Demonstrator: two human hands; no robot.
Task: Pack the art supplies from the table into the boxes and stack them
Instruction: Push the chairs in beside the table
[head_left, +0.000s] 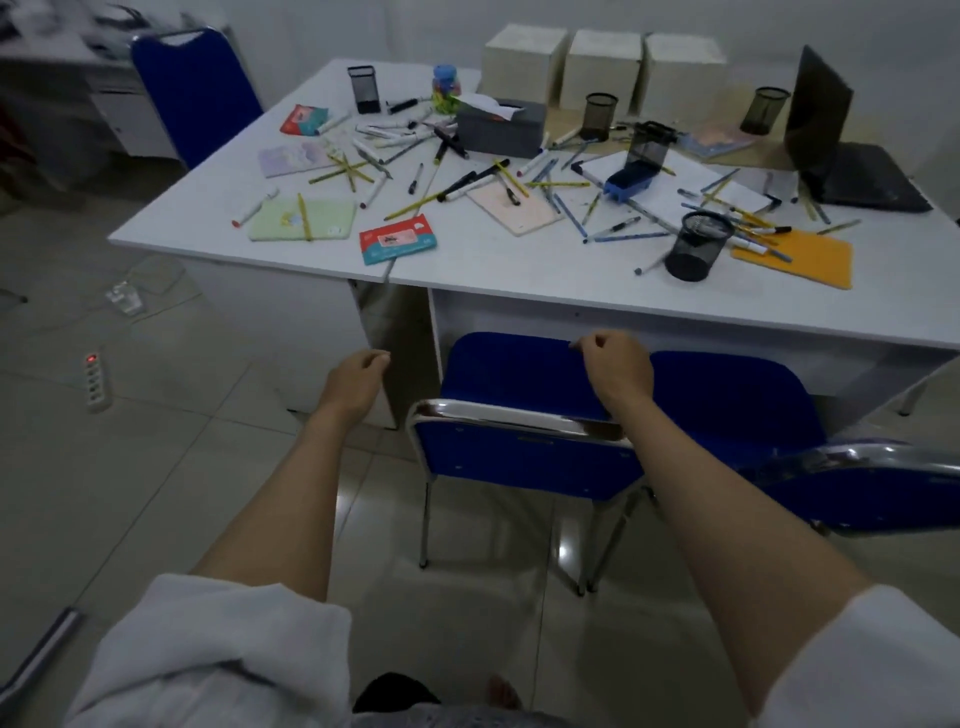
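Note:
Pens, pencils and markers (457, 171) lie scattered over the white table (519, 265), among notebooks in green (301, 221), pink (519, 208) and orange (800, 257). Black mesh pen cups stand at the front right (693, 252) and further back (600, 115). Three cream boxes (602, 65) line the far edge. My left hand (356, 382) hangs empty below the table edge, fingers loosely curled. My right hand (615, 366) hovers over the blue chair (524, 415), fingers curled, holding nothing.
A second blue chair (779, 431) stands to the right, a third (195, 93) behind the table. An open laptop (841, 156) and a grey tissue box (501, 127) sit on the table. A power strip (97, 382) lies on the tiled floor.

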